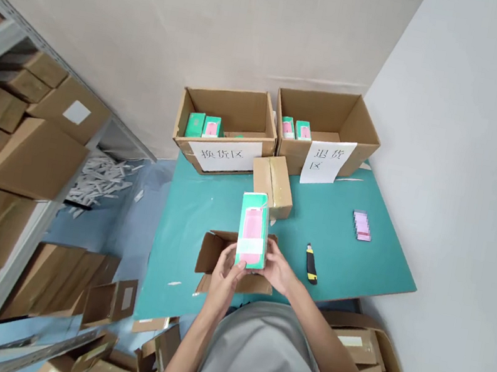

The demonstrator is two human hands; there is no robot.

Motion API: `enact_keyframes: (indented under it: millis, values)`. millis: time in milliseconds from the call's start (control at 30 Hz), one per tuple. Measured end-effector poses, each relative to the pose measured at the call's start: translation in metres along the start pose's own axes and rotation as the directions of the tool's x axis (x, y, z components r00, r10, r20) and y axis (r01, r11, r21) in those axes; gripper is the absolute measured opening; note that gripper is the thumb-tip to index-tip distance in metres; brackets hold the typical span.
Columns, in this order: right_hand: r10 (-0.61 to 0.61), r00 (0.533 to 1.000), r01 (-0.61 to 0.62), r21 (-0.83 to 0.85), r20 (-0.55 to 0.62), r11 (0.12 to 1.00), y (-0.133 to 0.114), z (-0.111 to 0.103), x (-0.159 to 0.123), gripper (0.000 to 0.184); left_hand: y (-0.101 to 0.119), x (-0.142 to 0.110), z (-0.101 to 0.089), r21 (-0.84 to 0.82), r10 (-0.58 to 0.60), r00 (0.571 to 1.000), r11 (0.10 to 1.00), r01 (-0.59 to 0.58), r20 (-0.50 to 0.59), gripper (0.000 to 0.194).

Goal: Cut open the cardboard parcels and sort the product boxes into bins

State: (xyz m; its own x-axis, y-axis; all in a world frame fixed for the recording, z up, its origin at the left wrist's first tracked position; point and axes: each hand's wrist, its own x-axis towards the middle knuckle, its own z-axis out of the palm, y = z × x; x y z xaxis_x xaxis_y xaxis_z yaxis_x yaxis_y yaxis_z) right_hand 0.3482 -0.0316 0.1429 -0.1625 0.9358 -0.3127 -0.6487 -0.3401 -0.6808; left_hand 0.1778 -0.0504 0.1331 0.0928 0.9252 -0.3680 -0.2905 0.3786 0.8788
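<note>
"Head view: what are the hands holding above the green-topped table (198, 203)?"

"A bare left hand (225, 274) and right hand (279, 272) are steadying a green cardboard box with a pink front panel (253, 231), fingers closing around its lower end. It is tilting upright over an open brown cardboard carton (207, 255)."

"How far along are things?"

"Partway, judging by the layout. That carton is lying with its flaps spread, while the held box is resting in neither of the large brown cartons behind. One, the exchange-area carton (185, 113), is bearing a white paper sign (225, 155) and holding at least two green boxes (195, 125). Its neighbour, the returns-area carton (290, 151), is holding two green-and-pink boxes (304, 130)."

"And what is remaining unopened?"

"A small brown taped carton (282, 195) is sitting closed in front of them, its contents not showing. A black-and-yellow utility knife (311, 266) is lying untouched near the right hand. Whether more is waiting inside the open carton, the hands and box are hiding too much to tell."
</note>
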Motion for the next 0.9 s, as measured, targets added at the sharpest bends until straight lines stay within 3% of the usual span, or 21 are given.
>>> enact_keyframes:
  millis: [133,233,333,467,633,800,900]
  values:
    - [0.062,0.998,-0.060,0.067,-0.021,0.996,0.013,-0.030,-0.007,0.061,0.006,0.016,0.000,0.117,-0.048,0.997,0.992,0.040,0.060,0.063]
    - [0.055,0.993,-0.053,0.026,-0.102,0.998,0.010,-0.041,-0.001,0.063,0.012,0.032,0.005,0.195,0.008,0.994,0.980,-0.028,0.105,0.066]
    - [-0.010,0.989,-0.001,-0.071,-0.150,0.997,-0.004,-0.037,0.018,0.063,0.021,0.051,0.011,0.216,0.096,0.992,0.970,-0.112,0.081,0.073]
    - [-0.092,0.983,0.065,-0.169,-0.158,0.983,-0.027,-0.018,0.064,0.064,0.043,0.088,0.018,0.353,0.244,0.968,0.903,-0.246,0.050,0.056]
    - [-0.230,0.970,0.200,-0.273,-0.082,0.941,-0.065,0.006,0.161,0.079,0.093,0.179,0.023,0.430,0.433,0.897,0.795,-0.428,0.092,0.061]
    - [-0.388,0.918,0.384,-0.418,0.080,0.823,-0.121,0.033,0.299,0.083,0.151,0.314,0.025,0.329,0.609,0.780,0.714,-0.618,0.143,0.060]
    - [-0.461,0.871,0.470,-0.556,0.168,0.686,-0.146,0.045,0.378,0.076,0.173,0.391,0.017,0.299,0.644,0.749,0.692,-0.657,0.156,0.069]
